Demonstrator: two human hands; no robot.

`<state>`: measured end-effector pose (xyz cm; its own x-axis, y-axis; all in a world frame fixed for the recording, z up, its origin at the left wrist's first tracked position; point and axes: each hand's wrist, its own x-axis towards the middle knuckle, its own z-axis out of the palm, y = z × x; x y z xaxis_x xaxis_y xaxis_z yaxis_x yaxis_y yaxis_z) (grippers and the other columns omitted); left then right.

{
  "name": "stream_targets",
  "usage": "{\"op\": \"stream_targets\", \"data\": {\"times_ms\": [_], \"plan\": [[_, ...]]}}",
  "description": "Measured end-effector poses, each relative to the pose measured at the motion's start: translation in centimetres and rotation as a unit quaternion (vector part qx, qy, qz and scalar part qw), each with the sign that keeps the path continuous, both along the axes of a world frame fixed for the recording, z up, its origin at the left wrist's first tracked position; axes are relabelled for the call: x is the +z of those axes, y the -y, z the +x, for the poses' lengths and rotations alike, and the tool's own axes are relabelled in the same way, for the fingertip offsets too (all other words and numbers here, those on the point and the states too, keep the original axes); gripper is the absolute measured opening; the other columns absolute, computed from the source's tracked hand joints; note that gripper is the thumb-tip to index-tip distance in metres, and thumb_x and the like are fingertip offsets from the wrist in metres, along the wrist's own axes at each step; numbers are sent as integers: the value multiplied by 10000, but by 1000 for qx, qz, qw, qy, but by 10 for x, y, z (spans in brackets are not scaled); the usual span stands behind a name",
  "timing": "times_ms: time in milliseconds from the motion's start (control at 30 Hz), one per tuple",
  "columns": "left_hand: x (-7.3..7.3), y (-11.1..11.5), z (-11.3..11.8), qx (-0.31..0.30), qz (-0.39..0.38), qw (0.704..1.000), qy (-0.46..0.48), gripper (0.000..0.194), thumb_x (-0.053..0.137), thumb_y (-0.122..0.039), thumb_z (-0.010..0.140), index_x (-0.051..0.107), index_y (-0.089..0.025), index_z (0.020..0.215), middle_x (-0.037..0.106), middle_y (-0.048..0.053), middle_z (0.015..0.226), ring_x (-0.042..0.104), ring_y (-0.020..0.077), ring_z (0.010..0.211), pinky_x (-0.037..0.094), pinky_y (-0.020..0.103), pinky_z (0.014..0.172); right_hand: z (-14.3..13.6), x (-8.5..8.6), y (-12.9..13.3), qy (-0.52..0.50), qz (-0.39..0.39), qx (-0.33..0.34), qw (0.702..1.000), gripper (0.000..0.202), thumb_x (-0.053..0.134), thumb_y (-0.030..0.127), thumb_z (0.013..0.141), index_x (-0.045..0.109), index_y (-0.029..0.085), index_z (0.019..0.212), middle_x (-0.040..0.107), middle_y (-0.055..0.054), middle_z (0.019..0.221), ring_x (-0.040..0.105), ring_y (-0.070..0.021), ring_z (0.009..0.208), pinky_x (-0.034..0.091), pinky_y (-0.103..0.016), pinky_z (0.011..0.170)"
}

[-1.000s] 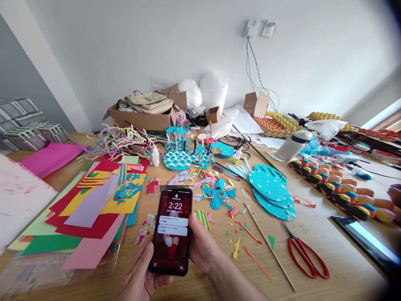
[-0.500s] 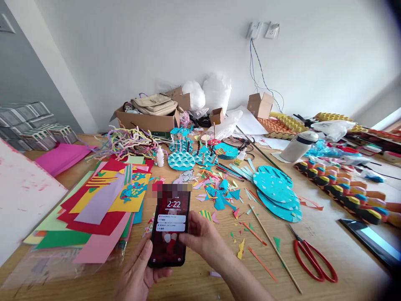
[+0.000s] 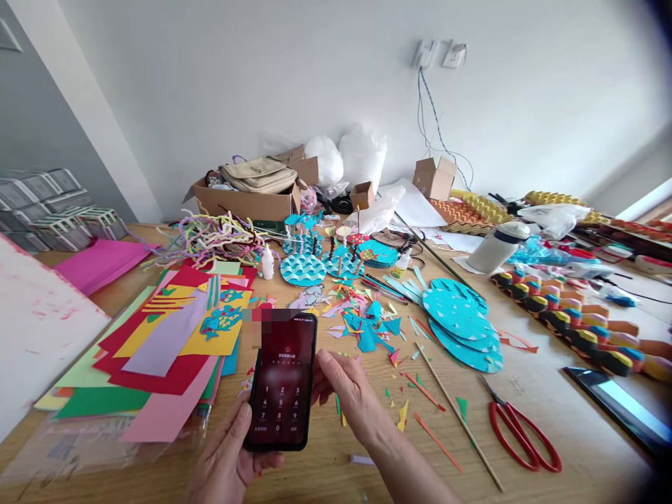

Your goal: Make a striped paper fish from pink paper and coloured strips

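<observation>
A black smartphone [image 3: 282, 392] is gripped along its left side by my left hand [image 3: 231, 441], thumb on the edge and fingers curled underneath. Its lit dark-red screen shows a number keypad. Close by the phone's right edge is my right hand [image 3: 349, 395], fingers loosely bent and thumb raised off the screen; whether its fingertips touch the case is unclear. Beyond the phone lie colored paper scraps [image 3: 367, 329]. To the left is a stack of colored paper [image 3: 157, 378] with blue paper fish [image 3: 223, 318] on top.
Red-handled scissors [image 3: 525, 434] and a thin wooden stick [image 3: 459, 409] lie to the right. Blue paper discs [image 3: 462, 325], a white bottle [image 3: 498, 248] and a tablet [image 3: 619, 406] are further right. Behind stand wave-patterned paper crafts [image 3: 303, 269], pipe cleaners [image 3: 220, 234] and a cardboard box [image 3: 246, 203].
The phone screen has gone from a lock screen with clock and notifications to a number keypad. My right thumb has lifted off the screen and moved to its right side.
</observation>
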<state>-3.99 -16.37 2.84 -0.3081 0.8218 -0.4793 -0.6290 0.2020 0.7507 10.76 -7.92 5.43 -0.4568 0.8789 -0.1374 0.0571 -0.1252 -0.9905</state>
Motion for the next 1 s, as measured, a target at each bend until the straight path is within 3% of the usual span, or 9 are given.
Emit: {"op": "stream_targets", "data": {"times_ms": [400, 533, 733, 1000], "plan": [[17, -7, -3, 17, 49, 998, -19, 530, 790, -350, 550, 616, -181, 1021, 709, 61, 869, 646, 243, 630, 545, 315, 410, -4, -3, 12, -51, 0, 53, 997, 266, 588, 419, 730, 529, 165, 785, 454, 26, 657, 411, -103, 596, 352, -231, 563], [19, -7, -1, 10, 53, 998, -21, 467, 784, -350, 557, 637, -180, 967, 711, 63, 858, 648, 253, 630, 547, 330, 417, -8, -7, 15, -49, 17, 30, 998, 229, 603, 383, 711, 530, 174, 765, 419, 40, 626, 368, -95, 568, 323, -224, 535], [22, -9, 2, 11, 49, 999, -15, 399, 781, -368, 559, 657, -157, 874, 712, 69, 857, 650, 251, 640, 552, 323, 425, -11, -4, 15, -42, 19, -4, 999, 250, 617, 388, 704, 557, 169, 810, 527, 11, 684, 454, -114, 616, 380, -231, 562], [17, -8, 1, 20, 47, 999, 4, 466, 792, -325, 559, 645, -190, 980, 709, 52, 916, 663, 250, 688, 564, 307, 456, -20, -9, 14, -39, 21, -39, 998, 260, 632, 402, 680, 528, 176, 756, 545, 8, 684, 482, -120, 629, 391, -224, 549]]}}
